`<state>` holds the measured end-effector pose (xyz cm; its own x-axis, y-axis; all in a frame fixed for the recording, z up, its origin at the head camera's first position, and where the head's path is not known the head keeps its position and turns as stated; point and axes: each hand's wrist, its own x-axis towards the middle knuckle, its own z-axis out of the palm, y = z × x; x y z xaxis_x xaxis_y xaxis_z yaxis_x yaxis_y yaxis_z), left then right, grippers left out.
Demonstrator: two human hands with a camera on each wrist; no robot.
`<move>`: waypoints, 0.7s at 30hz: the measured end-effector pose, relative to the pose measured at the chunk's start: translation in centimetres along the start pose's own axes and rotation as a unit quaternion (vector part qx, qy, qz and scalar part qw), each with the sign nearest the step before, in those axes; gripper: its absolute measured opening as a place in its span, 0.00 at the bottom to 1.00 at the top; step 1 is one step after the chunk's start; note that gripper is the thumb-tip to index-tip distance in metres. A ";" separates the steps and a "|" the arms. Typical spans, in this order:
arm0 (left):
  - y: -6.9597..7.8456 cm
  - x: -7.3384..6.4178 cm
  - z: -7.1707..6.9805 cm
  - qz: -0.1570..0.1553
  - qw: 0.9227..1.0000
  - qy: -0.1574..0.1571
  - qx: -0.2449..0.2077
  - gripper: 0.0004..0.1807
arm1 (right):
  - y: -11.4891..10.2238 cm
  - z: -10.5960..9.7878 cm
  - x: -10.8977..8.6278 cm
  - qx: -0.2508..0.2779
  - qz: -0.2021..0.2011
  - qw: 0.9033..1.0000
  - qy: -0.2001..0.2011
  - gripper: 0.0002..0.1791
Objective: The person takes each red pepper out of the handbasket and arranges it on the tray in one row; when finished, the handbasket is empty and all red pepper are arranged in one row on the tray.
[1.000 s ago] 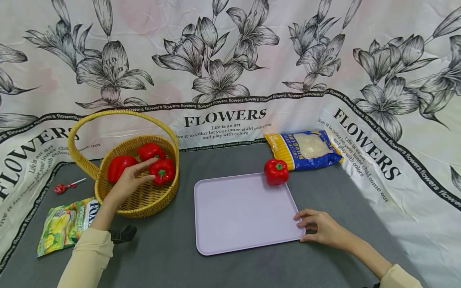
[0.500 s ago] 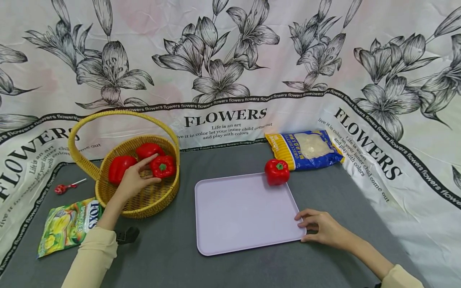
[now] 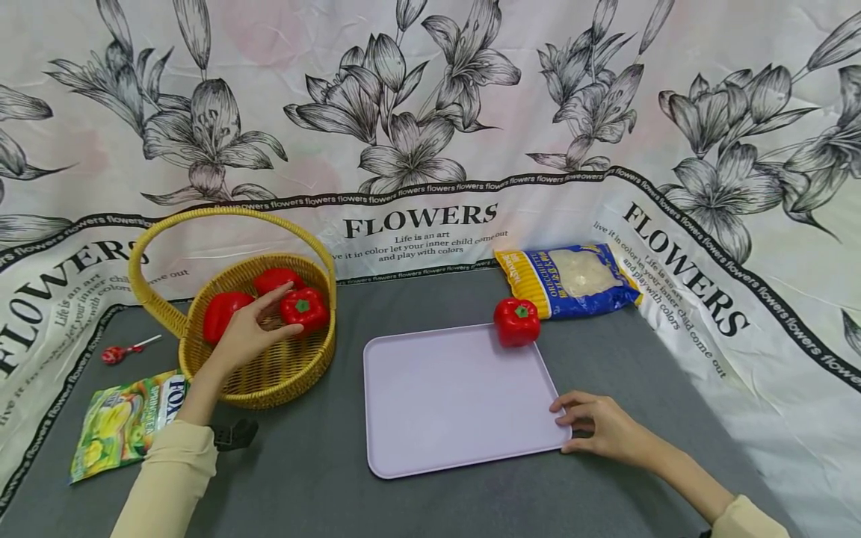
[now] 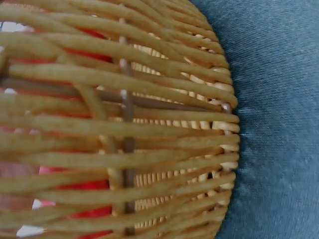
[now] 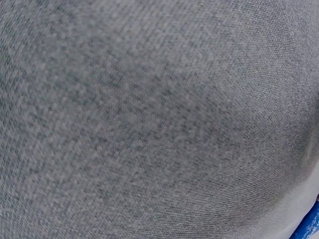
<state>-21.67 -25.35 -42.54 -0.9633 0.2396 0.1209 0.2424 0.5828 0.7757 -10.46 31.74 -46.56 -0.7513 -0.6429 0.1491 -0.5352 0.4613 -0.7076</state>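
In the head view my left hand (image 3: 252,329) reaches into a yellow wicker basket (image 3: 269,396). Its thumb and fingers pinch a red bell pepper (image 3: 306,310), green stem up, at the basket's right side. Two more red peppers share the basket: one pepper (image 3: 220,315) on the left, another pepper (image 3: 272,279) behind. The left wrist view is filled by the basket's weave (image 4: 174,129), with red showing through gaps. My right hand (image 3: 602,426) holds the right edge of a lilac tray (image 3: 457,403) near its front corner. That hand is out of sight in the right wrist view.
One red pepper (image 3: 516,323) sits at the tray's back right corner. Behind it lies a blue and yellow pasta bag (image 3: 572,280). Left of the basket are a lollipop (image 3: 121,351) and a green and yellow candy bag (image 3: 124,426). The basket's tall handle (image 3: 229,212) arches over its back.
My left hand's thumb and fingers have spread, then closed in around the right-hand pepper, which has shifted slightly backward in the basket. My right hand and the tray stay put.
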 end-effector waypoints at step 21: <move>1.1 -0.2 -1.1 -0.115 0.989 -0.026 -0.094 0.40 | 0.2 -0.1 -0.1 -0.004 0.006 1.000 0.001 0.13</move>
<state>-21.29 -25.63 -41.02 -0.9819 0.1602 -0.1013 -0.0137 0.4733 0.8808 -10.51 31.93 -46.66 -0.7578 -0.6369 0.1422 -0.5297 0.4731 -0.7039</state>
